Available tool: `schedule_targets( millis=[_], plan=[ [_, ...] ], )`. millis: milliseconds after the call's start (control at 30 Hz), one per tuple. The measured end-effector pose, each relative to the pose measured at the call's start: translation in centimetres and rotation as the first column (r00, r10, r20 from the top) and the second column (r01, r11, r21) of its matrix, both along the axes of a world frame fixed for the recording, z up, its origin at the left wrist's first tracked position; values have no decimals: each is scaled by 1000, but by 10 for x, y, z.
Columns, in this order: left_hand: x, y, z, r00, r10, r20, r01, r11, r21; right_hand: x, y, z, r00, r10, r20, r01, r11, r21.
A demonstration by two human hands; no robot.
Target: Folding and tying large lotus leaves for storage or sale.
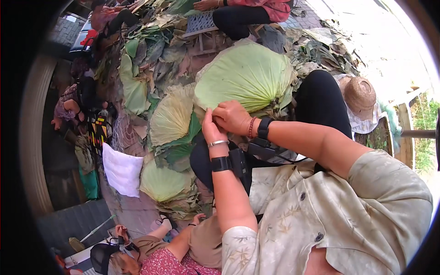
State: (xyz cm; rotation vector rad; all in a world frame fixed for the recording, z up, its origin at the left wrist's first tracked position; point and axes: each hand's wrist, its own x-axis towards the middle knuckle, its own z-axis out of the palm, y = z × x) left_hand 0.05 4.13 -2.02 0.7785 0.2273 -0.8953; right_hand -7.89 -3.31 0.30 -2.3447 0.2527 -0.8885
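Note:
A pile of pale green, fan-folded lotus leaves (pixel 244 75) lies before me, its gathered stem ends beside my right knee. At the pile's near-left rim my two hands meet. My left hand (pixel 212 129) has its fingers held straight and close together, with a silver bangle on the wrist. Bent over it, my right hand (pixel 233 117) has its fingertips bunched against the left fingers. Whatever may be between them is hidden. Just left of the hands sits a yellowed fan-folded leaf (pixel 172 118), with a darker green leaf (pixel 184 144) partly under it.
Another pale leaf stack (pixel 166 182) lies lower left, near a co-worker in a red patterned top (pixel 172 263). A white cushion (pixel 122 169) is beside it. Loose leaves cover the ground around a low stool (pixel 200 22). A straw hat (pixel 360 92) rests by my right knee.

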Motion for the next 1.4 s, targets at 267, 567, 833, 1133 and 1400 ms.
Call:
schedule_targets(
  millis=[267, 567, 833, 1133, 1400],
  plan=[
    [1, -6, -16, 955, 103, 279, -192, 931, 310, 0, 6, -5, 978, -168, -127, 205, 893, 400],
    [-8, -9, 4, 959, 62, 278, -190, 865, 464, 4, 1, -30, 963, -216, -160, 246, 474, 845],
    [-6, -8, 4, 958, 109, 264, -227, 850, 475, -23, -2, -11, 933, -196, -301, 343, 236, 909],
    [-3, -11, 1, 964, 150, 220, -237, 860, 453, -65, -14, -5, 912, -170, -374, 403, 202, 892],
    [-5, -18, 2, 947, 219, 235, -307, 828, 469, -113, -38, 1, 891, -198, -408, 435, 119, 893]
  ],
)
